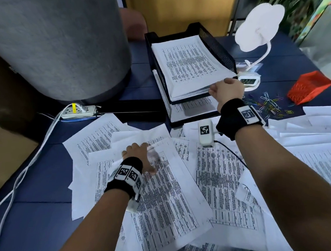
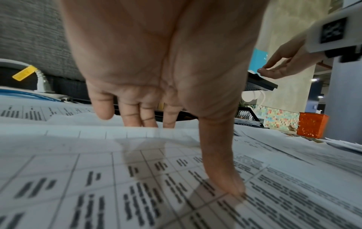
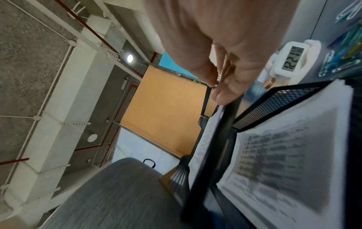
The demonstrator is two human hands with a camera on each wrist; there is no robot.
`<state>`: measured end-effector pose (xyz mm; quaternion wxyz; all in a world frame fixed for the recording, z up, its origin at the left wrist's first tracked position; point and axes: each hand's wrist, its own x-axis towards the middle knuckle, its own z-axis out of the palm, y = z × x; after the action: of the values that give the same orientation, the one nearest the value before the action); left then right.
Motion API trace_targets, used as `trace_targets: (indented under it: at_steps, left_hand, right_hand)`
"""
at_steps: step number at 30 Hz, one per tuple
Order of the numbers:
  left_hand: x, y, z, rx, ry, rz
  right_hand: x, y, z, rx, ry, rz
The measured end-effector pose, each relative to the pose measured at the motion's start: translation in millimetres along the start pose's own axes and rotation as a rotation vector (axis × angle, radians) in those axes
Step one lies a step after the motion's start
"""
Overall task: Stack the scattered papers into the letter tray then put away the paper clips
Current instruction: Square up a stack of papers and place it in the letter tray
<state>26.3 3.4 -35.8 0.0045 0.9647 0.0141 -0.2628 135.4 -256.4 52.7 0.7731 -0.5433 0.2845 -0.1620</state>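
Note:
Printed sheets (image 1: 219,179) lie scattered over the blue desk. My left hand (image 1: 139,156) rests on one sheet (image 2: 98,178): the thumb (image 2: 225,178) presses on top, and the fingertips are hidden behind its raised far edge. A black mesh letter tray (image 1: 218,42) stands at the back with a stack of papers (image 1: 187,64) in its upper tier. My right hand (image 1: 225,89) is at the tray's front right corner, fingers (image 3: 229,93) pinched together at the stack's corner and the black rim (image 3: 215,155). Coloured paper clips (image 1: 269,106) lie loose to the right of that hand.
A red mesh basket (image 1: 309,88) lies tipped beyond the clips. A white digital clock (image 1: 248,82) and a white desk lamp (image 1: 258,26) stand right of the tray. A big grey cylinder (image 1: 55,44), a power strip (image 1: 78,111) and white cables (image 1: 31,163) fill the left.

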Motion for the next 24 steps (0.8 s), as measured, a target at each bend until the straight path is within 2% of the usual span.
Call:
trace_targets:
  at_steps: [4,6,10,14,16,18,20,24]
  left_hand:
    - [-4.5,-2.4,-0.7,-0.04,0.05,0.007]
    - [-6.3,-4.4,1.5,-0.102,0.082,0.031]
    - [-6.1,-15.5,7.5,-0.427,0.16,0.053]
    - [-7.0,-19.3,2.6,-0.756,0.155,0.075]
    - [-7.8,-18.9,-0.7,-0.806,0.219,0.092]
    - [-10.7,-21.1,-0.8,-0.66,0.378,0.071]
    - [-13.3,-25.5,0.1,-0.511,0.465,-0.002]
    - [-18.5,-43.7,12.9,-0.519,0.349,-0.212]
  right_hand:
    - [-26.3,31.0,-17.3,-0.248,-0.028,-0.039]
    - [-46.1,48.4,-32.5,-0.342,-0.154,0.062]
    - [-83.1,84.4,-61.4,-0.586,-0.479,0.282]
    - [-105.6,104.5,-69.5,-0.877,-0.759,0.303]
    - [-111.5,107.6,-67.0,-0.966,-0.84,0.255]
    - [-114.6,107.7,-64.5,-1.03,-0.81,0.196]
    - [-112.0,108.8,-63.9,-1.055,-0.714,0.159]
    - [-105.6,106.4,-64.3,-1.168,-0.558,0.095]
